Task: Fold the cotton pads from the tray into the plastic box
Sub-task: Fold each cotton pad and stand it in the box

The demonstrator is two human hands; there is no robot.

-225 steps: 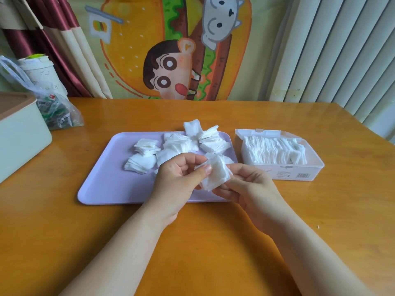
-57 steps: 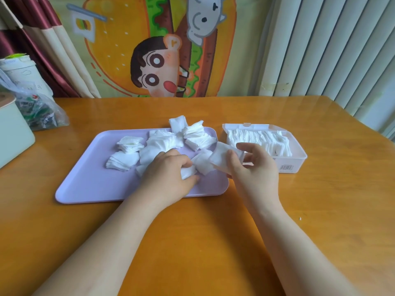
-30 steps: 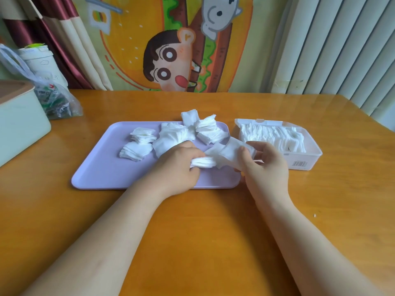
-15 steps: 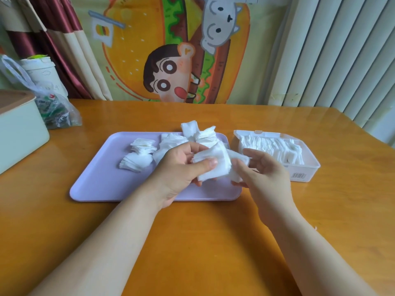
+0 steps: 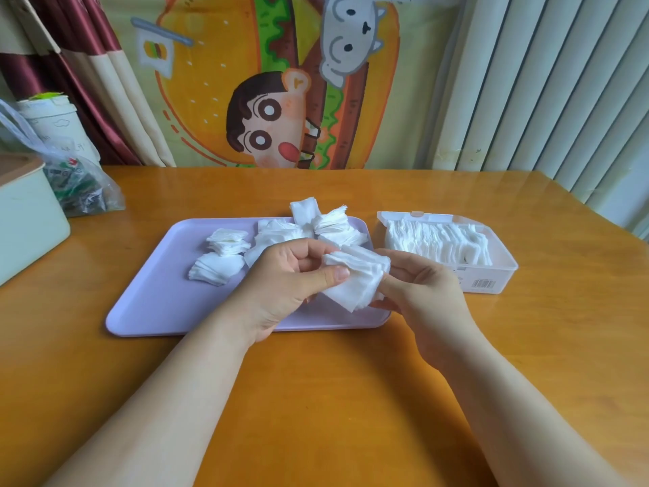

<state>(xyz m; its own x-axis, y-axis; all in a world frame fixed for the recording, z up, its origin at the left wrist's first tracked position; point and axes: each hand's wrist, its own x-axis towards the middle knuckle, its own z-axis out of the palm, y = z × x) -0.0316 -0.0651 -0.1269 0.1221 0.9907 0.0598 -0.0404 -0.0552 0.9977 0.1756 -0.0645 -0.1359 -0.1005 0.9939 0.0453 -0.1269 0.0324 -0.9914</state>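
A home room: cartoon burger wall hanging (image 5: 246, 72) at 12 o'clock, maroon curtains (image 5: 87, 82) at 10, vertical blinds (image 5: 548, 82) at 2, wooden worktop (image 5: 316, 398).

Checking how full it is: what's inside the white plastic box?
The plastic box holds a packed row of white cotton pads, filling most of it. Its floor is hidden beneath them.

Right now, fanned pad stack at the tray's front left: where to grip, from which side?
Probably pinch the fanned pad stack across its full thickness at its near-left edge, coming from above-left: it lies flat, layers splayed, with bare tray there and another stack crowding behind.
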